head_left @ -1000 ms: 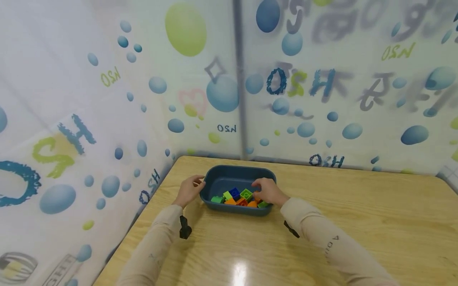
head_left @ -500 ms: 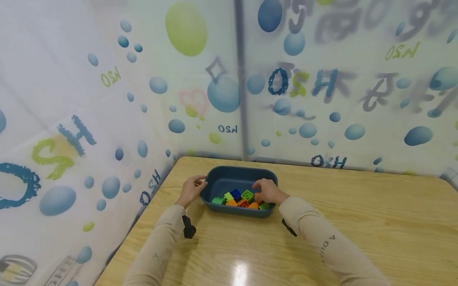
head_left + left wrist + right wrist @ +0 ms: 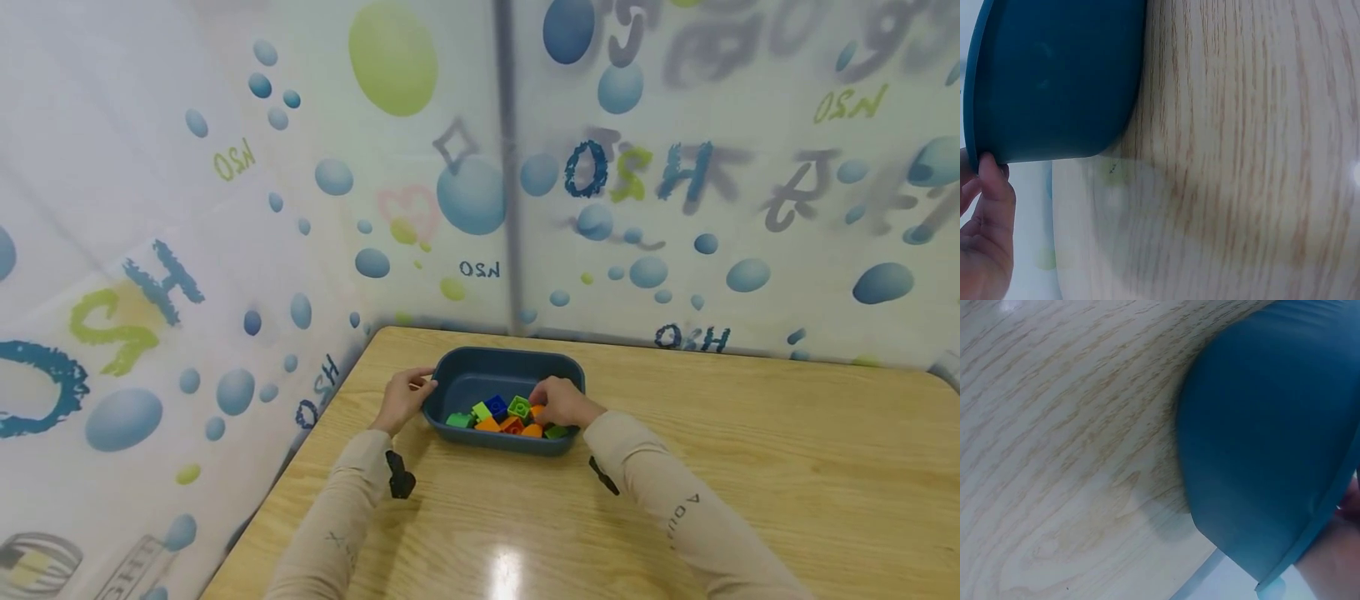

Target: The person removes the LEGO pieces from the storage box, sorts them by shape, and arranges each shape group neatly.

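Observation:
A dark blue rectangular tub (image 3: 495,442) with rounded corners stands on the table, with several toy building blocks gathered along its near side. My left hand (image 3: 402,402) pinches the tub's left rim between thumb and fingers; the left wrist view shows the same hand (image 3: 988,231) at the edge of the tub (image 3: 1054,81). Reaching over the right end, my right hand (image 3: 561,403) has its fingers curled down at an orange building block (image 3: 536,413). In the right wrist view the tub wall (image 3: 1260,437) hides most of this hand.
Beside the orange block lie a lime green block (image 3: 519,407), a dark blue block (image 3: 496,407) and a green block (image 3: 460,420). The light wooden table (image 3: 735,467) extends to the right. A printed curtain (image 3: 630,275) stands behind its far edge and along the left.
My right fingers have settled slightly lower at the orange block. The left hand keeps its hold on the rim. The whole head view has shifted slightly.

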